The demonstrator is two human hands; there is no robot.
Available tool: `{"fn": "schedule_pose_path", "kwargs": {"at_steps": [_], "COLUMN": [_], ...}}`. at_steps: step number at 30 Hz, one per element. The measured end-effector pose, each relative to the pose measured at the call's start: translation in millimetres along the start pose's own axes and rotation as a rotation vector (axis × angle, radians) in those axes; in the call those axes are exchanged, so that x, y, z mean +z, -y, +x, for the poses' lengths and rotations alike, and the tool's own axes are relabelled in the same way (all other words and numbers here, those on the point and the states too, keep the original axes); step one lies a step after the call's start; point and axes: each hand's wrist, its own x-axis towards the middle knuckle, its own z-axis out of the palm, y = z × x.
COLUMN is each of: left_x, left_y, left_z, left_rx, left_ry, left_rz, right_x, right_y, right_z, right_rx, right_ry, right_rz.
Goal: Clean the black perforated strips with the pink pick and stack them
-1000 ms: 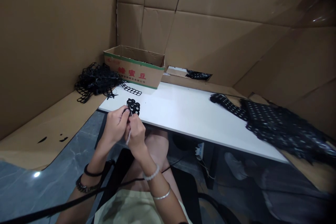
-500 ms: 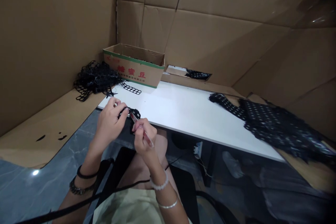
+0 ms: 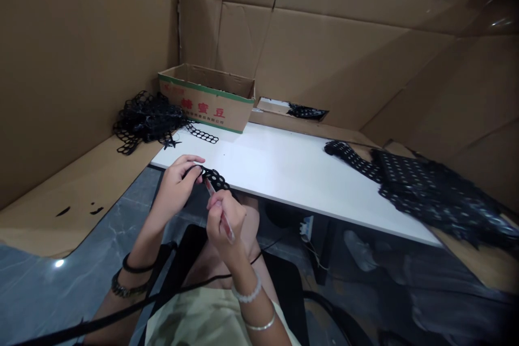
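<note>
My left hand [image 3: 176, 186] pinches the end of a black strip with holes [image 3: 215, 178] near the front edge of the white table [image 3: 279, 165]. The strip runs from those fingers toward the right and droops past the table edge. Wrapped in my right hand [image 3: 226, 216] is a slim clear and reddish tool [image 3: 210, 186], its tip at the strip. Whether the tip touches the strip cannot be made out.
A cardboard box [image 3: 211, 105] stands at the back, beside a tangled black mesh pile [image 3: 148, 119]. Black perforated sheets [image 3: 430, 189] lie at the right. Cardboard walls [image 3: 324, 48] rise behind. Small black scraps [image 3: 96, 208] lie on the left cardboard.
The fingers of my left hand have extended somewhat to the right. More of the strip shows, stretched further right. My right hand has shifted slightly downward with the tool.
</note>
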Motion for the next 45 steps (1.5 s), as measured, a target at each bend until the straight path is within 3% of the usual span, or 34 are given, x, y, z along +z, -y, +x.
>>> {"fn": "schedule_pose_path", "kwargs": {"at_steps": [7, 15, 23, 26, 32, 38, 45], "left_x": [4.5, 13.0, 10.7, 9.0, 15.2, 28.6, 38.8], "left_y": [-4, -10, -6, -4, -9, -20, -21], "left_z": [0, -7, -4, -2, -1, -6, -10], "left_rx": [-0.176, -0.065, -0.013, -0.083, -0.256, -0.411, -0.391], "left_ry": [-0.064, -0.146, -0.159, -0.109, -0.032, -0.109, -0.132], "left_rz": [-0.261, -0.171, -0.014, -0.132, -0.483, -0.749, -0.825], "right_x": [6, 13, 8, 7, 6, 3, 3], "right_y": [-4, -6, -8, -10, -1, 10, 13], "right_z": [-9, -8, -10, -12, -12, -10, -10], "right_rx": [-0.075, -0.097, 0.139, 0.266, 0.425, 0.396, 0.281], "right_ry": [-0.064, -0.119, -0.102, -0.1, -0.291, -0.444, -0.543], "right_rz": [0.053, -0.002, 0.13, 0.384, 0.782, 0.817, 0.785]}}
